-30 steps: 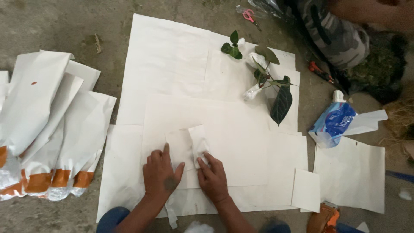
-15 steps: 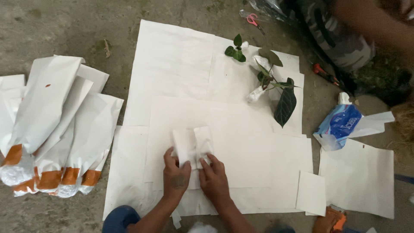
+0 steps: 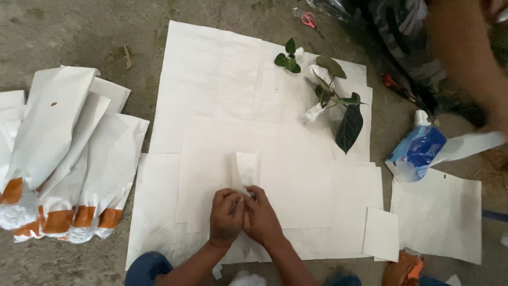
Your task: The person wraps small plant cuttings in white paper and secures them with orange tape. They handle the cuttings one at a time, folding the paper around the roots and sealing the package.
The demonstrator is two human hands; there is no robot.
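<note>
My left hand (image 3: 226,216) and my right hand (image 3: 263,217) are pressed together over the near end of a small folded white paper piece (image 3: 246,168). Both pinch its lower edge, with fingers curled. The piece lies on a stack of large white paper sheets (image 3: 211,79) spread on the concrete floor. What lies under my fingers is hidden. Two small plant cuttings lie at the far right of the sheets: one with a long dark leaf and a white wrapped stem (image 3: 338,108), one smaller with green leaves (image 3: 289,57).
A pile of long white paper-wrapped bundles with orange tape (image 3: 63,159) lies at left. A blue tissue pack (image 3: 418,151) and loose white sheets (image 3: 439,212) lie at right. Red-handled scissors (image 3: 309,20) lie at the top. Another person sits at the upper right (image 3: 423,37).
My hands drew together and slid toward me, from flat on the paper to pinching its near end. The small piece went from two open flaps to one narrow folded strip.
</note>
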